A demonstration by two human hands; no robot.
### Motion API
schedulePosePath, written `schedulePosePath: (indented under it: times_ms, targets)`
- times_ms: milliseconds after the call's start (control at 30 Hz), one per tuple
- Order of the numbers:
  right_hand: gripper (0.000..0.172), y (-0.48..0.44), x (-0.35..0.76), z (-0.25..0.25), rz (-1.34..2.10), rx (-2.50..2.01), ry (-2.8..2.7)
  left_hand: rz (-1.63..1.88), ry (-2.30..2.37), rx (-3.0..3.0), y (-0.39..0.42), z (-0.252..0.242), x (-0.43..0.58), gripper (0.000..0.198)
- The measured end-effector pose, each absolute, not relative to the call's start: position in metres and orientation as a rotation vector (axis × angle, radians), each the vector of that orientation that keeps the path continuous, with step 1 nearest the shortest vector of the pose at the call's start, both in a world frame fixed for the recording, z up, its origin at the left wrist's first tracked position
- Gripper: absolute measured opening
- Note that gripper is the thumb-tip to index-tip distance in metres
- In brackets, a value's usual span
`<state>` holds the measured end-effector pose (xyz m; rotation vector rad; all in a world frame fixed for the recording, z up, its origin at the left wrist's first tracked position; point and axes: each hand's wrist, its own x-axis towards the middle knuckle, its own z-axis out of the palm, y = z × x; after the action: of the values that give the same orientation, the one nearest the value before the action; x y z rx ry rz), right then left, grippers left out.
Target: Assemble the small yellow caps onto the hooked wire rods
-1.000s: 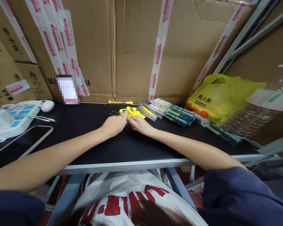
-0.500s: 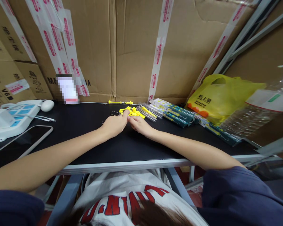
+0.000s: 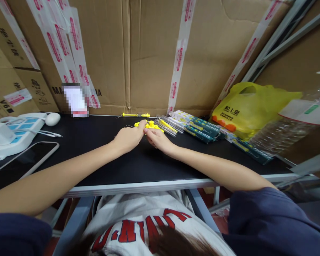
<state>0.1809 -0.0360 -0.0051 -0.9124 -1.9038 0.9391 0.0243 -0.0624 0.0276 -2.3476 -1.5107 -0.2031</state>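
My left hand and my right hand meet over the middle of the black tabletop, thumbs and fingertips pinched close together. What they hold between them is mostly hidden by the fingers. Just beyond lies a pile of small yellow plastic parts, some with thin wire ends poking out to the left. Behind the pile rests a slim yellow tool with a wire hook. To the right are clear tubes with thin metal rods and yellow pieces.
Green-and-white packages lie to the right, before a yellow plastic bag and a large clear bottle. On the left are a power strip, a phone and an upright phone. Cardboard backs the table.
Both hands stay together in nearly the same place; the left thumb and the right fingers have shifted slightly. The whole view has moved a little.
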Motion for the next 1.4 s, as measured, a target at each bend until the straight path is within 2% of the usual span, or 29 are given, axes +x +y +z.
schedulePosePath:
  times_ms: [233,433,567,833,1067,1400]
  targets:
    - [0.061,-0.035,0.184,0.000,0.680,-0.967,-2.025,-0.197,-1.516,-2.366,-0.059,0.028,0.022,0.045]
    - [0.036,-0.042,0.187,-0.001,0.233,-1.218,-2.261,-0.191,-1.530,-2.379,-0.054,0.014,0.022,0.047]
    - [0.031,-0.044,0.188,0.003,0.051,-1.289,-2.329,-0.191,-1.509,-2.366,-0.057,0.015,0.022,0.046]
    - [0.031,-0.036,0.190,0.003,0.300,-1.133,-2.317,-0.149,-1.431,-2.355,-0.049,0.015,0.019,0.044]
    - [0.032,-0.037,0.188,0.003,0.342,-1.184,-2.285,-0.144,-1.466,-2.350,-0.050,0.016,0.021,0.044]
    - [0.033,-0.041,0.185,0.005,0.143,-1.322,-2.339,-0.146,-1.550,-2.394,-0.050,0.018,0.025,0.039]
